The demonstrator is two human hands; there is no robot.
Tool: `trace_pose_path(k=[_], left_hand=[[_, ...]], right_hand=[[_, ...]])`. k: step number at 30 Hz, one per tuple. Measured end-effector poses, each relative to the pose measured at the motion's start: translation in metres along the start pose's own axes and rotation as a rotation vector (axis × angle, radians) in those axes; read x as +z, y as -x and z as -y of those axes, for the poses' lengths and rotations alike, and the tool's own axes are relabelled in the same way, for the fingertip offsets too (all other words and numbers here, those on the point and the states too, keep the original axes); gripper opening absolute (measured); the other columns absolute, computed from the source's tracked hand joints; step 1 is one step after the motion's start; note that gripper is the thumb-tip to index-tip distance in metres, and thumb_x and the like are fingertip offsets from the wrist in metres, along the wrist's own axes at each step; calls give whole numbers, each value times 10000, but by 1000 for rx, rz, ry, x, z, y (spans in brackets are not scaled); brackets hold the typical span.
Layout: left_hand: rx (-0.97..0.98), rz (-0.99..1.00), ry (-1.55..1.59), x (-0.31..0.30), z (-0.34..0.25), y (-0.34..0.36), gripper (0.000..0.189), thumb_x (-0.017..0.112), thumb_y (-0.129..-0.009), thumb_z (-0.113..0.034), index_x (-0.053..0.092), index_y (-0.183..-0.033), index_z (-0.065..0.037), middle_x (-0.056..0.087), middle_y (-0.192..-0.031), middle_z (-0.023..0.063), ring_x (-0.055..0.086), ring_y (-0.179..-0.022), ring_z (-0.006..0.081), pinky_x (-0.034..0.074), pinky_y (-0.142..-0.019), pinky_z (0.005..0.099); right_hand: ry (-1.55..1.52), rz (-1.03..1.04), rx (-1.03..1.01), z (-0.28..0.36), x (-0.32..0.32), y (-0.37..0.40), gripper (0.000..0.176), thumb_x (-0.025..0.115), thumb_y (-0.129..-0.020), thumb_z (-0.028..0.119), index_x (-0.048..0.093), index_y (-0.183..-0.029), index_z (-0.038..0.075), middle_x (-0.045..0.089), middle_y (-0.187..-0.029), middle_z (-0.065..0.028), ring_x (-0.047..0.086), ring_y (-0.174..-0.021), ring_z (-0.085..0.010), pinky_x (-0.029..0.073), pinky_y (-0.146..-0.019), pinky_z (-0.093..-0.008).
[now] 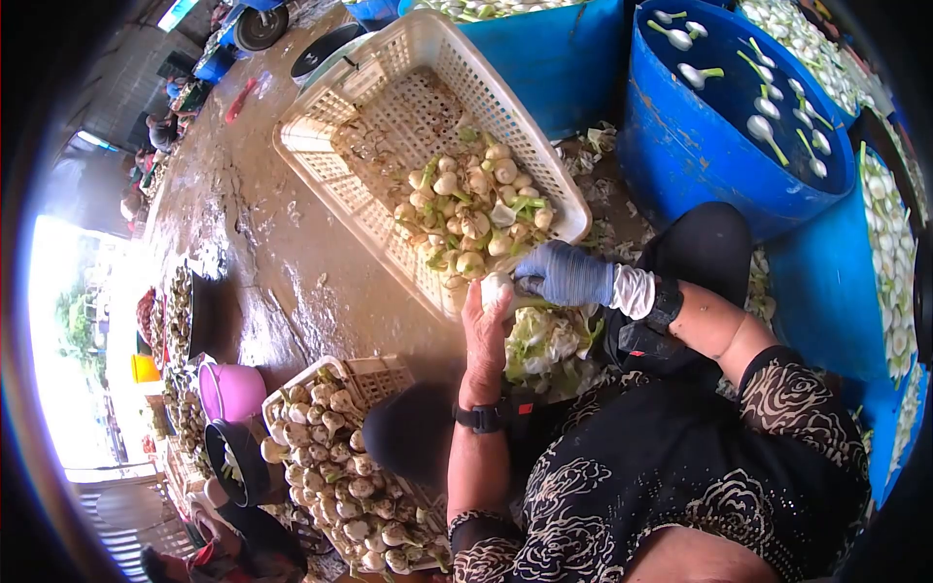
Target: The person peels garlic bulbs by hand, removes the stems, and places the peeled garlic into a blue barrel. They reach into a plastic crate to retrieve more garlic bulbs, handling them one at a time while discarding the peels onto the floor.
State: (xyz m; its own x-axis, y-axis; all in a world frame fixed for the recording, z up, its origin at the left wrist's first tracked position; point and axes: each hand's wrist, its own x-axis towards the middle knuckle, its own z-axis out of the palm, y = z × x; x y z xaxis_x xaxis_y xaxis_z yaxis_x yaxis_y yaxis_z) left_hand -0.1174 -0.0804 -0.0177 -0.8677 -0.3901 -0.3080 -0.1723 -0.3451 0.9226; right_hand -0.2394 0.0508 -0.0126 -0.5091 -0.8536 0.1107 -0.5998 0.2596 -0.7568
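Note:
My left hand point(486, 321), bare with a watch on the wrist, is closed around a peeled white garlic bulb point(498, 290). My right hand point(567, 274) wears a blue-grey knit glove and presses in against the bulb from the right. Its fingers are curled, and what they grip, if anything, is hidden. Just beyond both hands stands a tilted cream plastic crate point(437, 58) with a heap of unpeeled garlic bulbs point(476, 199) at its near end. Pale peelings and leaf scraps point(544, 345) lie below my hands, between my knees.
At right, a blue tub point(680, 160) holds water with floating peeled bulbs. A second crate point(379, 374) of unpeeled garlic stands by my left knee. Farther left are a pink bucket point(231, 391), a black bucket point(238, 457) and another person point(233, 544). The floor point(301, 311) is wet.

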Motion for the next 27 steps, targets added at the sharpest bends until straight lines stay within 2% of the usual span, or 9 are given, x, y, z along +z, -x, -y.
trace_pose_path(k=[4, 7, 9, 10, 13, 16, 17, 22, 27], left_hand=[[62, -10, -13, 1, 1, -2, 388, 646, -826, -302, 536, -1068, -19, 565, -851, 32, 504, -725, 96, 419, -607, 235], [262, 53, -278, -6, 4, -4, 479, 712, -755, -334, 559, -1055, 6, 591, -880, 53, 544, -787, 139, 458, -714, 289], [341, 178, -522, -6, -3, -1, 562, 733, -707, -321, 558, -1105, 36, 622, -934, 73, 571, -852, 152, 465, -778, 293], [342, 179, -522, -5, -5, -1, 562, 733, -707, -321, 558, -1105, 36, 622, -934, 73, 571, -852, 152, 465, -778, 293], [103, 194, -168, 0, -17, 3, 557, 591, -674, -217, 558, -1176, 21, 626, -961, 79, 590, -848, 159, 493, -754, 278], [120, 247, 38, -3, -1, -7, 586, 560, -680, -222, 533, -1204, 39, 631, -980, 100, 608, -857, 180, 516, -738, 292], [10, 228, 222, 3, -10, 0, 551, 589, -733, -251, 531, -1191, 50, 634, -978, 106, 615, -838, 178, 526, -689, 294], [-122, 243, -58, -10, -1, -6, 542, 648, -804, -385, 563, -1127, 42, 630, -947, 90, 603, -767, 145, 490, -600, 264], [-28, 340, 186, -4, 1, 2, 560, 716, -706, -236, 563, -1149, 72, 650, -968, 79, 603, -872, 140, 482, -783, 262]], right_hand=[[89, -68, 54, 16, 4, 5, 175, 568, -798, 164, 591, -717, 11, 589, -675, -204, 580, -674, -392, 458, -628, -436], [27, -131, 82, 9, 11, 4, 153, 564, -802, 151, 608, -757, 12, 599, -680, -199, 598, -633, -338, 465, -623, -406], [81, 315, 171, -8, 18, -1, 160, 548, -847, 140, 644, -919, 35, 648, -769, -161, 645, -729, -269, 490, -666, -373], [81, 313, 171, -21, 24, -1, 160, 548, -847, 140, 644, -919, 35, 648, -769, -161, 645, -729, -269, 490, -666, -373], [-252, 64, 183, -24, 15, 11, 151, 555, -799, 19, 641, -924, 13, 648, -832, -169, 642, -788, -259, 493, -699, -346], [-18, 28, -36, -55, 24, 9, 149, 562, -801, 37, 640, -926, 13, 641, -826, -172, 638, -791, -289, 496, -707, -351], [-28, -12, -59, -53, 24, 11, 142, 566, -834, 91, 642, -933, 21, 636, -826, -171, 634, -797, -302, 497, -710, -357], [-66, -57, -6, -45, 27, 16, 158, 585, -855, 134, 652, -960, 36, 651, -869, -156, 641, -805, -284, 497, -717, -353], [-88, 91, -145, -21, -6, 18, 185, 578, -843, 141, 629, -975, 22, 641, -879, -149, 628, -837, -282, 488, -740, -348]])
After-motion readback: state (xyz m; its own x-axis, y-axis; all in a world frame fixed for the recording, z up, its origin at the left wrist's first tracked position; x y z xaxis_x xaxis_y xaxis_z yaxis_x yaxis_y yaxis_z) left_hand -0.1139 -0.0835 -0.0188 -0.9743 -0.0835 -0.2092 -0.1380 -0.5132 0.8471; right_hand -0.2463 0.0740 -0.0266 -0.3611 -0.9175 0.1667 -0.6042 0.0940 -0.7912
